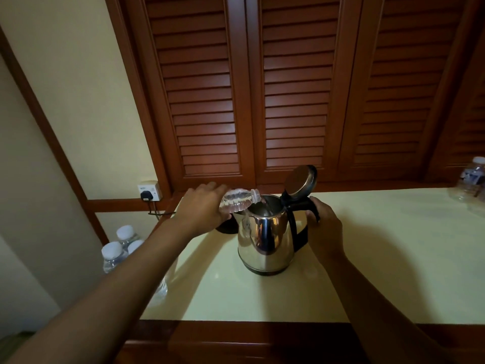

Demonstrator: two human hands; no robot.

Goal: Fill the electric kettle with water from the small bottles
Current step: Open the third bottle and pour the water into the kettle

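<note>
I see my left hand (202,206) with its grip wrapped round the base end of a small clear water bottle (240,200), which lies tipped nearly flat with its uncapped neck over the open mouth of the stainless electric kettle (265,240); a thin stream seems to fall from the neck, though it is hard to make out against the dark inside. My right hand (324,224) has its grip curled round the kettle's black handle (299,222), and my fingertips there are hidden behind it. The kettle stands on the pale table (367,271), its hinged lid (300,181) standing upright. Just behind the kettle, a dark round thing (227,228) is mostly covered by my left hand and the kettle body, so I cannot tell what it is. At the table's left edge, several capped bottles (118,248) stand together, partly hidden behind my left forearm, so I cannot count them. Another bottle (471,179) at the far right is cut off by the frame edge. A black plug sits in the wall socket (149,191), its cord running toward the table and vanishing behind my hand. Louvred wooden doors (288,88) fill the background.
</note>
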